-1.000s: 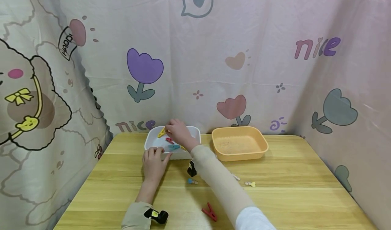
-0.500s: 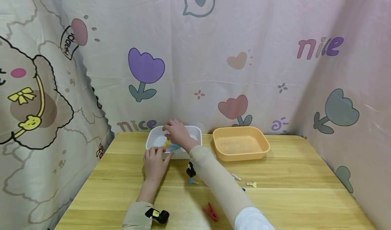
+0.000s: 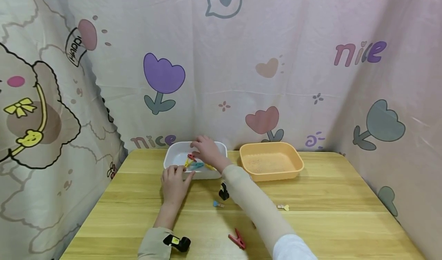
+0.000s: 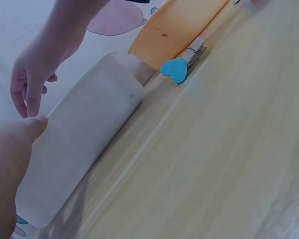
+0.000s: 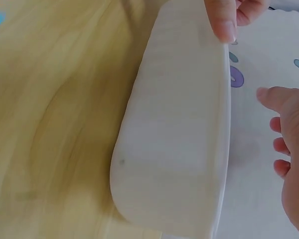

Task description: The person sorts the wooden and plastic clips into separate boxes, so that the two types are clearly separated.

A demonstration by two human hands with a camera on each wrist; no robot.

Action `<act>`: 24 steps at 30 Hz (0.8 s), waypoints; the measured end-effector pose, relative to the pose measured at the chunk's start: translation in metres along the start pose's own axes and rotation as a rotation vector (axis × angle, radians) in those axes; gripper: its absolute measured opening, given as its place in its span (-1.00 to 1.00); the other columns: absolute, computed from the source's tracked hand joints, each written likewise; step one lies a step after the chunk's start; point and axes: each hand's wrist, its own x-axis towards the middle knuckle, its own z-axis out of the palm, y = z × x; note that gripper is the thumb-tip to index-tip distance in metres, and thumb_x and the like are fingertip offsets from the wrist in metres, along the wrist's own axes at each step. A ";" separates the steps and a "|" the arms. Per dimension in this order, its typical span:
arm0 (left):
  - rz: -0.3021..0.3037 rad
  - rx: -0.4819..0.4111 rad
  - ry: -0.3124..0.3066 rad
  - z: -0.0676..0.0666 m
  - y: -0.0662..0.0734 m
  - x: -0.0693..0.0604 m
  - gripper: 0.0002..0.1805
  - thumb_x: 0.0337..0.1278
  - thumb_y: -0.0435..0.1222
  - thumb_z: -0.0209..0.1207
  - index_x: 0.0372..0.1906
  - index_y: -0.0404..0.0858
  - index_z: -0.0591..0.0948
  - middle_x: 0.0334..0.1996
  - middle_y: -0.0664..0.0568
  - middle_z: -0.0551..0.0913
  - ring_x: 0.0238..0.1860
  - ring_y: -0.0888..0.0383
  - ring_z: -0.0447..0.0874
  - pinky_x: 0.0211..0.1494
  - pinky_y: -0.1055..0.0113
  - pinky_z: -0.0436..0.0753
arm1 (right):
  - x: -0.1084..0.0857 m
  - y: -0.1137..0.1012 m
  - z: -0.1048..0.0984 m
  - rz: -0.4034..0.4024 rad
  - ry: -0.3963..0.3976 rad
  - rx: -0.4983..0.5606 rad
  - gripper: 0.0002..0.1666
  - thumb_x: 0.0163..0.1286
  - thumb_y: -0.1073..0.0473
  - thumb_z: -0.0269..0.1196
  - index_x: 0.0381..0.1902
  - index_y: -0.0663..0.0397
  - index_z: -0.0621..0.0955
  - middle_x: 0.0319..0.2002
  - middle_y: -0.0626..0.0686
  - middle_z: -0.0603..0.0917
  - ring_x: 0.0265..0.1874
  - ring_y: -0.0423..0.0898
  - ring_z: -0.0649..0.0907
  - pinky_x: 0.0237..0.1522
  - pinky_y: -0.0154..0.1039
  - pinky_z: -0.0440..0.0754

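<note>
In the head view the white tray (image 3: 177, 157) stands at the back left, holding red (image 3: 192, 157), yellow (image 3: 187, 163) and teal (image 3: 197, 165) clips; another yellow clip (image 3: 209, 166) lies partly hidden by the right arm. The left hand (image 3: 174, 187) grips the tray's near rim, its thumb against the outer wall, as the right wrist view also shows around the rim (image 5: 224, 139). Over the tray hovers the right hand (image 3: 208, 151), fingers loosely bent and apart from the thumb in the right wrist view (image 5: 294, 124), with nothing visible between them.
An orange tray (image 3: 272, 177) stands right of the white one. On the table (image 3: 324, 221) lie a small blue-ended clip (image 3: 217, 204), a yellow-ended clip (image 3: 283, 207) and a red clip (image 3: 237, 239) near the front. The right sleeve hides part of the table.
The yellow clip once held by my right hand at the tray's left side now lies inside by the red clip. The right hand has let go and shifted right; the left has stayed put.
</note>
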 end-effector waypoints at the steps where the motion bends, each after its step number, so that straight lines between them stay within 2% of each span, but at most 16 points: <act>1: -0.005 -0.001 -0.004 0.000 0.000 0.000 -0.59 -0.10 -0.05 0.46 -0.32 -0.28 0.60 -0.28 -0.19 0.54 -0.16 -0.20 0.45 -0.05 -0.05 0.40 | -0.002 0.002 -0.001 -0.009 0.010 0.005 -0.74 0.32 0.05 0.32 -0.05 -0.06 0.68 -0.09 -0.01 0.61 -0.07 -0.07 0.56 0.02 -0.20 0.55; 18: -0.066 0.001 -0.081 0.000 0.001 0.001 -0.57 -0.03 -0.01 0.41 -0.26 -0.27 0.60 -0.21 -0.19 0.54 -0.08 -0.18 0.43 0.06 -0.06 0.38 | -0.053 0.028 -0.026 -0.191 0.131 -0.047 -0.81 0.30 0.07 0.33 -0.15 -0.05 0.69 -0.19 -0.03 0.62 -0.19 -0.11 0.58 -0.12 -0.24 0.55; 24: -0.060 -0.008 -0.066 -0.001 0.001 0.000 -0.58 -0.04 -0.03 0.43 -0.27 -0.29 0.61 -0.23 -0.19 0.53 -0.10 -0.18 0.43 0.04 -0.05 0.38 | -0.074 0.032 -0.037 -0.240 0.191 -0.063 -0.84 0.27 0.08 0.35 -0.21 -0.05 0.70 -0.24 -0.06 0.63 -0.26 -0.13 0.55 -0.21 -0.24 0.49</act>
